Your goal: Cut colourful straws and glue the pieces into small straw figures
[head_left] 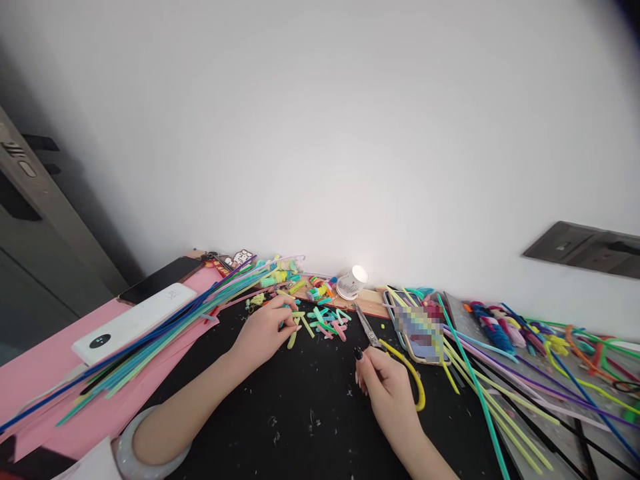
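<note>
My left hand [267, 328] is over a scatter of short cut pipe cleaner pieces [325, 321] in green, pink and yellow. Its fingers are curled, thumb and forefinger close together. A yellow-green piece [292, 341] shows just below the fingertips; whether they grip it is unclear. My right hand [387, 387] is closed, dark-nailed thumb over bent fingers, above the black mat [300, 413]. Anything inside it is hidden. Scissors [367, 327] lie just beyond it, blades pointing away. A yellow curved band [418, 383] runs from near their handles around the hand's right side.
Long pipe cleaners [165, 340] cross a white power bank [135, 320] on the left; more [480, 373] spread right, partly over a phone [425, 340]. A paper cup [353, 282] stands by the wall [320, 133]. Wrapped pipe cleaner figures [493, 327] lie far right.
</note>
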### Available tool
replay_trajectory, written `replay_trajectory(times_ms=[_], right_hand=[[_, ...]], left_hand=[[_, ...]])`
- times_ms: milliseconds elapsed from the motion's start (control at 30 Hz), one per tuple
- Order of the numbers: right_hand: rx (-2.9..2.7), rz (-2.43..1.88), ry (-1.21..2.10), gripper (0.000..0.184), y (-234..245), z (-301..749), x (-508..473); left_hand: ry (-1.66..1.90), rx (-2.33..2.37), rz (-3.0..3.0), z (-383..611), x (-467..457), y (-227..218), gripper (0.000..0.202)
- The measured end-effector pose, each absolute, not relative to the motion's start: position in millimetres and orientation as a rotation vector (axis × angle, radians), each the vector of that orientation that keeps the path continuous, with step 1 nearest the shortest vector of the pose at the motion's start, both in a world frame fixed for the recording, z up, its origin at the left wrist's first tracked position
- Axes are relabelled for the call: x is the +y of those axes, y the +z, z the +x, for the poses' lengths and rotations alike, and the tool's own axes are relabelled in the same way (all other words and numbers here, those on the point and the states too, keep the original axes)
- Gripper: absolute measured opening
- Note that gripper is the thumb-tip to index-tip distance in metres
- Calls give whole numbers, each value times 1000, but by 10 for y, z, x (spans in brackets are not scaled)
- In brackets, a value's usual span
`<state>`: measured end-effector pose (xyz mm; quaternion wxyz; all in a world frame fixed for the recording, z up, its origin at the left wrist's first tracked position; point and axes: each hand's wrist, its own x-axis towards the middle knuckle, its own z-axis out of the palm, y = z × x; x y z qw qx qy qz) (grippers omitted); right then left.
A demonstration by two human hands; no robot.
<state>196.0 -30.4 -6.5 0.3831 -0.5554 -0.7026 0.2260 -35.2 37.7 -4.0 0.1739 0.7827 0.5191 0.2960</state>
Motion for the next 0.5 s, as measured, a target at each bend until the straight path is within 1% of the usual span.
replay_trajectory(times_ms=[267, 500], right_hand=[[-1797, -1420, 575, 40, -77, 1965, -294], [-1797, -1414, 569, 41, -82, 1970, -297]], left_hand=[[1091, 1301, 2021, -319, 369, 11, 27], [1094, 1187, 1742, -306, 348, 8, 38]])
